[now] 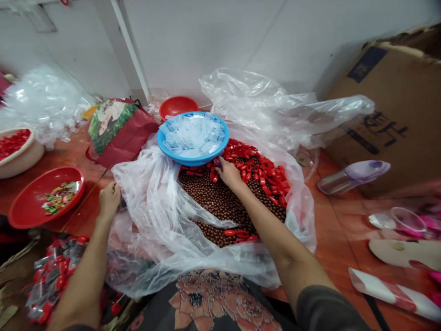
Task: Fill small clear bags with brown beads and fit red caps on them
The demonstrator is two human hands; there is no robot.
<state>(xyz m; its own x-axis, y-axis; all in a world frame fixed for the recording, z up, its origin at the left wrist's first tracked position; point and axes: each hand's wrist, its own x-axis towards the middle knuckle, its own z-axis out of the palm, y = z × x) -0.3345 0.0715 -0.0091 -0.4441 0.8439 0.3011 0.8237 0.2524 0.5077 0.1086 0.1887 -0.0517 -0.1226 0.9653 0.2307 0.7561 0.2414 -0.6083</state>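
Note:
My right hand (228, 173) reaches into a large clear plastic bag (149, 187), its fingers bent close together at the front rim of a blue bowl (193, 160). Red plastic pieces (267, 176) lie around those fingertips, on top of many small round brown balls (214, 199). What the fingertips pinch is too small to tell. Clear flat plastic pieces (196, 135) fill the blue bowl. My left hand (110, 199) is closed beside the bag's left edge, near a red plate (29, 191) of small colourful wrapped pieces (60, 197); whatever it holds is hidden.
Small clear containers with red caps (54, 277) lie at lower left. A white basin (18, 163), a dark red bag (129, 139) and a red bowl (178, 105) stand behind. To the right are a bottle (354, 176) and a large cardboard box (395, 106).

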